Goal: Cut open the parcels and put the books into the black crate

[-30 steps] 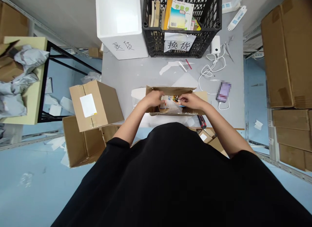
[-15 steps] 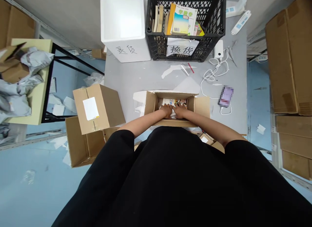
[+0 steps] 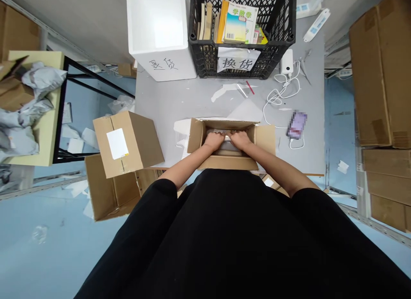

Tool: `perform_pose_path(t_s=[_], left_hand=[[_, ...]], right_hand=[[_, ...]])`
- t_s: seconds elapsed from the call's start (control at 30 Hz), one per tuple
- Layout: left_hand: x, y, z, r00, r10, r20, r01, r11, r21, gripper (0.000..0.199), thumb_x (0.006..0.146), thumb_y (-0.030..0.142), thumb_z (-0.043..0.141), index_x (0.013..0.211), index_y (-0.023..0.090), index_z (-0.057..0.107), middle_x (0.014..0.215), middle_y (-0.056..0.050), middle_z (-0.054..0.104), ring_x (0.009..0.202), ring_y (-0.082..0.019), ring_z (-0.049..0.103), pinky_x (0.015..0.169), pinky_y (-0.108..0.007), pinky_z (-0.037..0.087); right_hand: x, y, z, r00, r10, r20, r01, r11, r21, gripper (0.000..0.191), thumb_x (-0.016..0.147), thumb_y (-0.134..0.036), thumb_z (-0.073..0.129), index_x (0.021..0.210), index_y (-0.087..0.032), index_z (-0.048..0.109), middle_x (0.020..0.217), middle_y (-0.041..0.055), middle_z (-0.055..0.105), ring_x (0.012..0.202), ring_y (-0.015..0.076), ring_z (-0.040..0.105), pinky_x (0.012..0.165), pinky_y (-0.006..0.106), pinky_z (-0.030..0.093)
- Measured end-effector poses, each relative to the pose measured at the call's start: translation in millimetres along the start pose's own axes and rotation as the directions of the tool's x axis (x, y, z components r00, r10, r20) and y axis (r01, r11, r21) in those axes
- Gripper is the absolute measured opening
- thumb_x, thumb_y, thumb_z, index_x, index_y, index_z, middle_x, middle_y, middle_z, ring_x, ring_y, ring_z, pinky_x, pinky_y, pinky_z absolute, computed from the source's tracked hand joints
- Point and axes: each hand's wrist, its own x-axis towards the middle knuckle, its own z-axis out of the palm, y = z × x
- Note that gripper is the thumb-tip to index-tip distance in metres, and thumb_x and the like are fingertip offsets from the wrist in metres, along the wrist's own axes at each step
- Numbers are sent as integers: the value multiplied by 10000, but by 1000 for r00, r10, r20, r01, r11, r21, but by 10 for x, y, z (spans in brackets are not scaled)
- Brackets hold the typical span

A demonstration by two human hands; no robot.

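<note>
An open cardboard box point(image 3: 228, 163) stands at the table's near edge, with its side flaps folded outward. Both hands are down inside it. My left hand point(image 3: 214, 141) and my right hand point(image 3: 239, 139) sit close together, fingers curled over the far side of what looks like a book point(image 3: 227, 138). Only a pale strip of it shows between them, and its cover is hidden. Below the hands, a flat pale item point(image 3: 228, 153) lies in the box; I cannot make out whether it is another book.
Behind stand a white bin point(image 3: 162, 67) and a black crate point(image 3: 205, 61) holding books. A phone point(image 3: 297, 124) and white cable point(image 3: 272, 97) lie right. At left, a labelled carton point(image 3: 146, 138) stands near an open carton point(image 3: 99, 187). Large cartons point(image 3: 369, 80) line the right side.
My hands were lying on a colourful printed cover in the box. Now the fingers are curled at its far side, that cover no longer shows, and a pale surface appears nearer me.
</note>
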Motion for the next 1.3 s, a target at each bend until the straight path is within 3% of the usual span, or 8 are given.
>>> perform_pose_path(t_s=[0.13,0.47,0.63,0.77,0.87,0.97,1.1,1.3], left_hand=[[77,-28,-265,998,-63,17,61,989,136,321,964,113,413,1149,87,674,1054,-212,718,988,-303,695,820,-404,492],[305,-194,-1082,986,54,-161,-12,968,251,252,916,134,505,1064,148,709,1003,-167,732,1027,-292,665,851,-402,487],[439,-295,-1425,924,109,-367,-37,980,197,208,948,236,529,1012,150,707,940,-124,712,1083,-274,644,954,-439,449],[522,-347,-1629,852,175,-493,-103,980,170,334,1009,326,426,1014,108,678,901,-89,662,1140,-293,618,983,-515,415],[529,-318,-1768,819,136,-558,-102,991,92,312,998,357,434,1027,161,676,941,-98,670,1147,-293,594,1005,-510,397],[513,-268,-1890,806,62,-589,-73,997,6,239,945,351,491,1035,255,690,1011,-111,696,1126,-316,557,1013,-523,367],[466,-216,-2035,765,60,-641,-196,970,-142,254,946,371,445,1045,384,679,989,-78,702,1136,-315,496,1034,-532,317],[284,60,-2260,768,128,-628,-217,974,-67,270,990,386,386,1044,349,648,1024,-77,677,1079,-297,484,1035,-533,296]], right_hand=[[3,30,-263,996,16,-83,-18,999,-27,407,1011,-291,381,1362,-165,544,1238,212,677,1027,313,688,858,426,498],[35,76,-893,950,54,-308,-73,996,-53,420,981,-348,472,1348,-148,523,1208,209,679,1005,323,655,837,411,465],[0,96,-1273,898,73,-433,-88,996,-13,428,984,-338,446,1355,-132,504,1255,223,647,1031,313,630,866,413,446],[-43,104,-1554,859,86,-504,-90,996,17,420,978,-293,439,1357,-122,496,1267,226,633,1064,320,616,884,429,441],[-126,97,-1720,826,75,-558,-80,997,16,420,957,-232,432,1359,-138,505,1304,209,620,1085,328,612,883,439,446],[-246,83,-1841,793,55,-607,-58,998,16,433,943,-196,407,1360,-144,510,1306,192,618,1087,322,607,880,437,451],[-450,54,-1931,754,51,-655,-39,999,33,445,951,-210,378,1375,-146,497,1243,177,639,1063,305,605,860,412,457],[-740,53,-1944,708,92,-700,-52,996,78,469,934,-239,432,1397,-185,487,1223,152,646,1021,299,620,824,390,458]])
